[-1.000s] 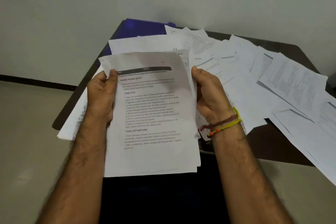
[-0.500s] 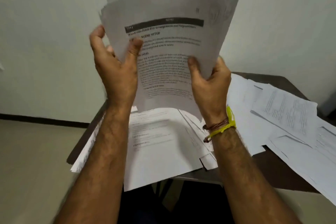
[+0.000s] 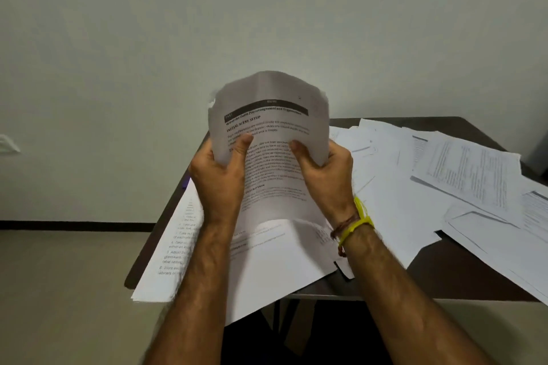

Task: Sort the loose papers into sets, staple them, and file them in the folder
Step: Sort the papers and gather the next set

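Bundle in hand: a thin set of printed sheets (image 3: 272,139) stands nearly upright above the near edge of the table (image 3: 444,275), its bottom edge down among the papers lying there.
Left hand (image 3: 221,175): curled round the set's left edge, thumb across the printed front.
Right hand (image 3: 323,169): curled round the right edge in the same way, thumb on the front.
Weight and stiffness: light and floppy, I'd judge; the top of the set bows over and the lower part bends.
Where to hold: both side edges, low down, looks best for squaring; a tight squeeze would likely crease it.
Slip risk: loose sheets probably slide against each other until stapled.
Rest of the papers (image 3: 462,175): spread across the table, some overhanging the near edge.
Stapler and folder: not clearly visible.
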